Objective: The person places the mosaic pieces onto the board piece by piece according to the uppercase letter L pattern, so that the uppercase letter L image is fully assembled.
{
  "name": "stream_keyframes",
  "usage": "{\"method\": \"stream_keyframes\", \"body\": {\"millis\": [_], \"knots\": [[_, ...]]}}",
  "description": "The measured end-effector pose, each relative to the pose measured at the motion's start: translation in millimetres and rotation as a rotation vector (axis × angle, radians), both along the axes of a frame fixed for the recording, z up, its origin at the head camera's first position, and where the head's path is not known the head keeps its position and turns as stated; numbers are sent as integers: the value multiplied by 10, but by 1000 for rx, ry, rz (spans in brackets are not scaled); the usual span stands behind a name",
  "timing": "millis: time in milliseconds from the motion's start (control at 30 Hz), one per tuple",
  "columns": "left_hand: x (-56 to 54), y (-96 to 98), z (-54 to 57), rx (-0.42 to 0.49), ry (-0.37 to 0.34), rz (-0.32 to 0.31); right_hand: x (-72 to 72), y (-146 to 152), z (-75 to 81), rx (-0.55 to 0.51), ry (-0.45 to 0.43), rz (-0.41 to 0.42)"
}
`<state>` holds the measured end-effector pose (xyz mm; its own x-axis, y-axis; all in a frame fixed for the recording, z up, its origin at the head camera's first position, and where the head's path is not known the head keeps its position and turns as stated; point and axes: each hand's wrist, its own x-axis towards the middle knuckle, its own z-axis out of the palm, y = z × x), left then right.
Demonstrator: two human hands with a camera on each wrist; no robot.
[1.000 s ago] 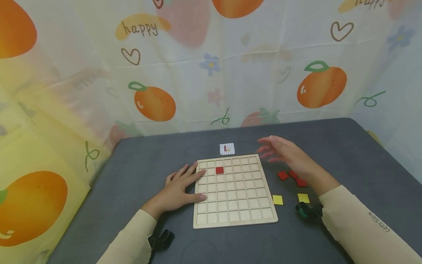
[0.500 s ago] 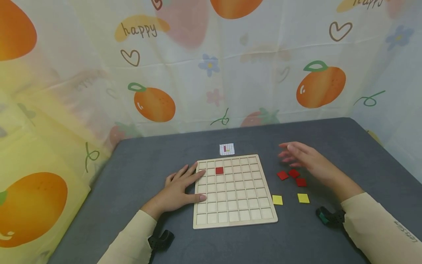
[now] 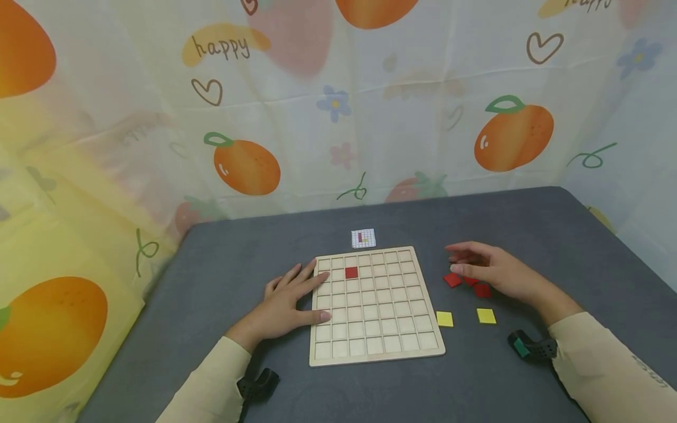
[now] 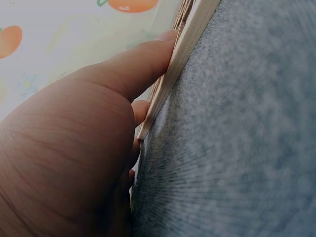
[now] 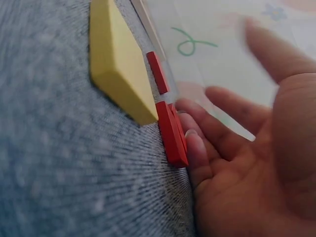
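Observation:
A wooden grid board (image 3: 375,305) lies on the dark table with one red tile (image 3: 351,272) set in a cell near its far left. My left hand (image 3: 288,305) rests on the board's left edge, fingers spread; in the left wrist view the thumb (image 4: 143,64) lies along the wooden rim. Above a small group of red tiles (image 3: 452,280) right of the board hovers my right hand (image 3: 499,271), holding nothing. The right wrist view shows its fingers (image 5: 217,128) loosely bent beside red tiles (image 5: 170,136), thumb held apart.
Two yellow tiles lie nearer the person: one yellow tile (image 3: 445,319) at the board's right edge, another yellow tile (image 3: 486,316) farther right. A small printed grid card (image 3: 363,238) sits just behind the board. A patterned curtain (image 3: 317,147) hangs beyond the table (image 3: 254,247).
My right hand has moved right, away from the board's far corner, then lowered over the red tiles. The left hand stays in place on the board.

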<state>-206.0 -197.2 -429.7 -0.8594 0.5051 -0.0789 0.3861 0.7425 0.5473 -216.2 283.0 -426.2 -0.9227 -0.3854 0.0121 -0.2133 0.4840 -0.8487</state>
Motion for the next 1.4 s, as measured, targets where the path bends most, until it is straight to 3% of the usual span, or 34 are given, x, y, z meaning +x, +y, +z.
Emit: {"method": "stream_keyframes", "body": {"millis": [200, 333, 600, 967, 1167, 1400], "knots": [[-8, 2, 6, -2, 0, 2, -8, -12, -14, 120, 93, 72], [-14, -1, 2, -5, 3, -2, -17, -35, -16, 135, 96, 87], [-20, -12, -16, -6, 4, -4, -11, -66, -24, 124, 125, 33], [-22, -11, -26, 1, 9, -3, 26, -143, 33, 116, 95, -80], [-18, -14, -24, -2, 8, -7, 57, -181, 80, 126, 143, -120], [-20, -30, -52, -5, 18, -7, 133, -357, 224, 36, 188, -109]]}}
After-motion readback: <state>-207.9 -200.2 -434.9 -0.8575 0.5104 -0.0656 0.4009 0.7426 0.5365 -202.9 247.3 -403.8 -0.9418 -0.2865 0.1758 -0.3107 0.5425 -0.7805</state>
